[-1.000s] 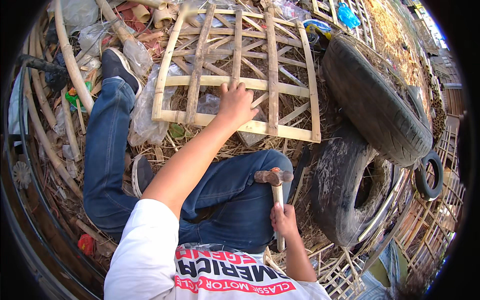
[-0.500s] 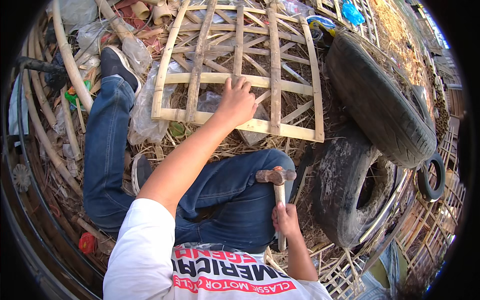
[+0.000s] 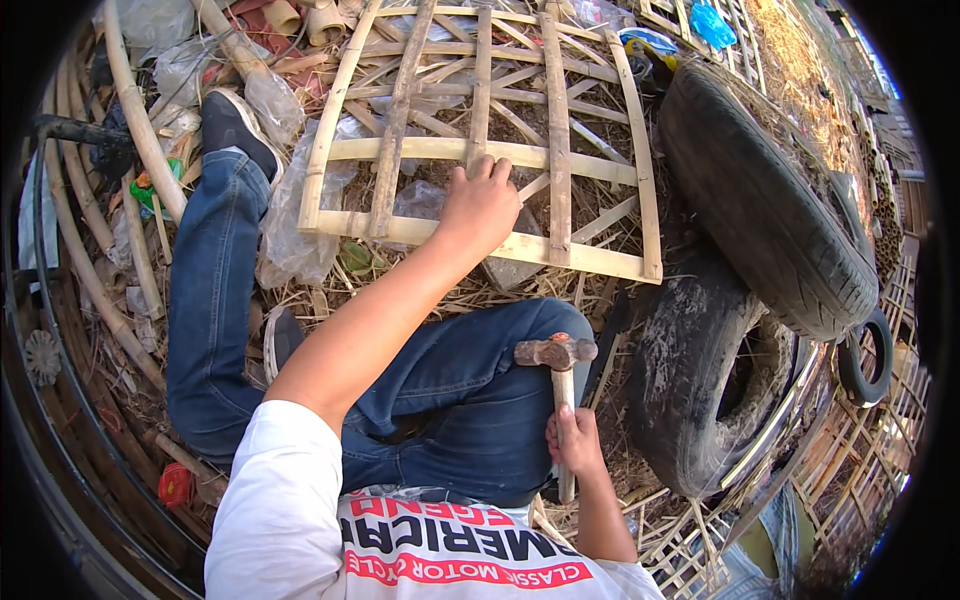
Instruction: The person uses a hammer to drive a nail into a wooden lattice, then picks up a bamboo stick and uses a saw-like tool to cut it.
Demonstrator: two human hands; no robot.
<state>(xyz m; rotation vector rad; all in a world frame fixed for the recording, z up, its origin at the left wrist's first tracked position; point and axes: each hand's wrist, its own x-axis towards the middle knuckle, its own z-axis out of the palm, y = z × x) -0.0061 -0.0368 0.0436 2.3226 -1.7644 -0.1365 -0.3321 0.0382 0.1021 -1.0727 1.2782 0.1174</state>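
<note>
A lattice of split bamboo strips lies ahead of me, its near edge just beyond my bent knee. My left hand reaches over that near edge, its fingers curled onto the middle upright strip where it meets a cross strip. The fingertips are partly hidden behind the knuckles. Above my right thigh, my right hand is wrapped round the wooden handle of a hammer. The hammer stands head up, with its rusty metal head beside my knee. A greyish block shows beneath the lattice's near edge.
Two worn tyres are stacked to the right, close to the lattice, with a smaller tyre behind. Curved bamboo poles and clear plastic bags lie at the left. More bamboo lattice spreads at the lower right.
The lattice has shifted slightly, its right side moving a little to the right. My left hand has moved slightly right with it. The hammer has barely moved.
</note>
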